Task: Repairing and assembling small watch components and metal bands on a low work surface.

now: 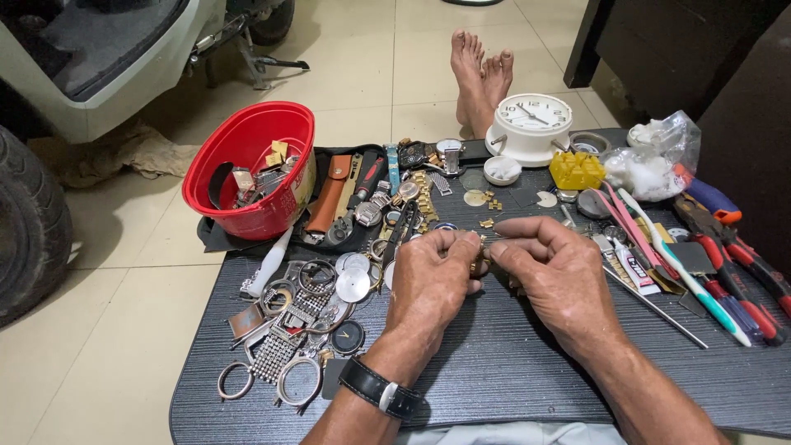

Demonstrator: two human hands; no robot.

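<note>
Pinching a small gold-coloured metal piece [479,262] between them, both hands meet at the middle of the dark ribbed tabletop [511,363]: the left hand [430,278] has its fingertips closed on the piece's left side, and the right hand [554,272] grips it from the right with thumb and forefinger, its other fingers curled in. The piece is tiny and mostly hidden by the fingers, so its exact kind can't be made out. A black-strapped wristwatch [381,389] sits on the left wrist. Just left of the hands lies a heap of watch cases, rings and metal bracelets [301,325], and farther left and back stands a red plastic bowl [247,169] holding more parts. At the far edge, a white round alarm clock [533,124] stands upright, a yellow block [577,170] and a clear plastic bag [655,161] to its right. Along the right side lie red-handled pliers [737,268] and a toothbrush [671,259]. Beyond the table, bare feet [482,74] rest on the tiled floor.
</note>
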